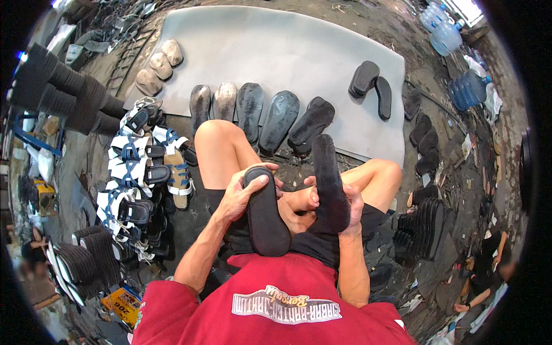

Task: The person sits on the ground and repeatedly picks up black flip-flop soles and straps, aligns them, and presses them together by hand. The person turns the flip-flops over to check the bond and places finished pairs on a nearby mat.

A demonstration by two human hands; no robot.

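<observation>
Over my lap, my left hand [237,194] is closed around a black shoe sole [267,221], with the thumb lying on its upper end. My right hand [352,206] grips a second dark sole [328,172], narrower and standing nearly upright. The two soles are apart. Just beyond my knees, a row of dark foot-shaped pieces [279,118] runs along the near edge of a grey sheet [276,46]; some look worn or dusty. At the sheet's right lie a few black soles [364,79].
Cream foot-shaped forms [161,66] rest at the sheet's left. Sandals with white and blue straps [129,167] are piled to my left, near stacks of black soles [95,259]. More soles [428,227] stand at right. Blue water jugs [445,37] stand far right. Another person's arm [477,298] shows lower right.
</observation>
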